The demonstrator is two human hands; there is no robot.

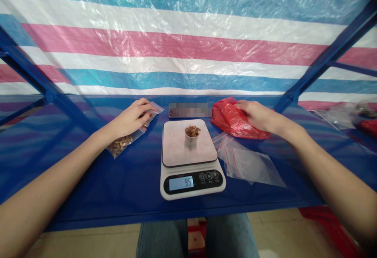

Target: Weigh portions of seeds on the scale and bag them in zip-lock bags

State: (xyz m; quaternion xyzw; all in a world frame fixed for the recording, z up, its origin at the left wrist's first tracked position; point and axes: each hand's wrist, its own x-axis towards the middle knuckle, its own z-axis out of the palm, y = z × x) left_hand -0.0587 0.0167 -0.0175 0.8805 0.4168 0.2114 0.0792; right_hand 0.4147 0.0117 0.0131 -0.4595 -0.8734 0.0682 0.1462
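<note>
My left hand (132, 117) is at the left of the scale, its fingers curled over the upper end of a clear zip bag (156, 108). Under that wrist lies a zip bag of brown dried pieces (119, 146). On the right, my right hand (255, 112) grips the crumpled red plastic bag (226, 118); some of its fingertips are hidden in the folds. Between the hands stands a white kitchen scale (173, 148), its display reading 9.5. A small clear cup (191, 141) heaped with brown dried pieces (192, 131) sits upright on the scale's plate.
Flat clear zip bags (250, 161) lie right of the scale. Behind it is a phone (190, 110) with a blurred screen. The blue table (132, 195) has blue metal struts (318, 61) at both sides and a striped plastic sheet (176, 46) behind.
</note>
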